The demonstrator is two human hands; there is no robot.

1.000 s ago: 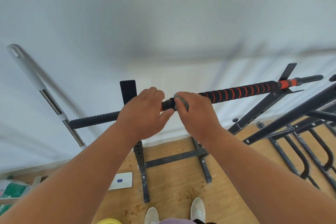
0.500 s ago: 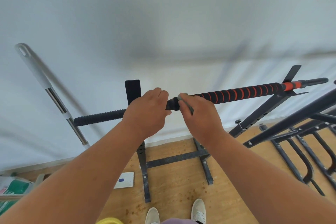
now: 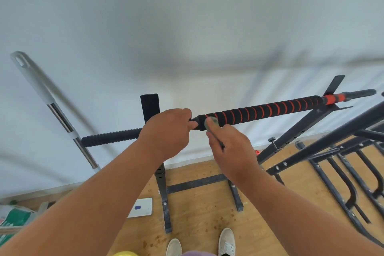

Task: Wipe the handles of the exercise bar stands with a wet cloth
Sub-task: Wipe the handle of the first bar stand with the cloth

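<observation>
Both hands work best together: left hand (image 3: 166,131) gripping the bar (image 3: 259,111) steady, right hand (image 3: 230,151) pressing its pinched cloth (image 3: 211,121) along the foam.

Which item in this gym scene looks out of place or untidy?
Small brown spots speckle the wooden floor beneath the bar, near the shoes; they look like stains or spills. Nothing on the bar itself seems damaged.

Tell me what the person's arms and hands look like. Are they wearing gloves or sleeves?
No gloves and no sleeves. Both forearms are bare as far as the picture shows, and the left hand and the right hand are bare too. I see no watch, bracelet or ring on them. Lower down, the person wears light-coloured shoes.
</observation>
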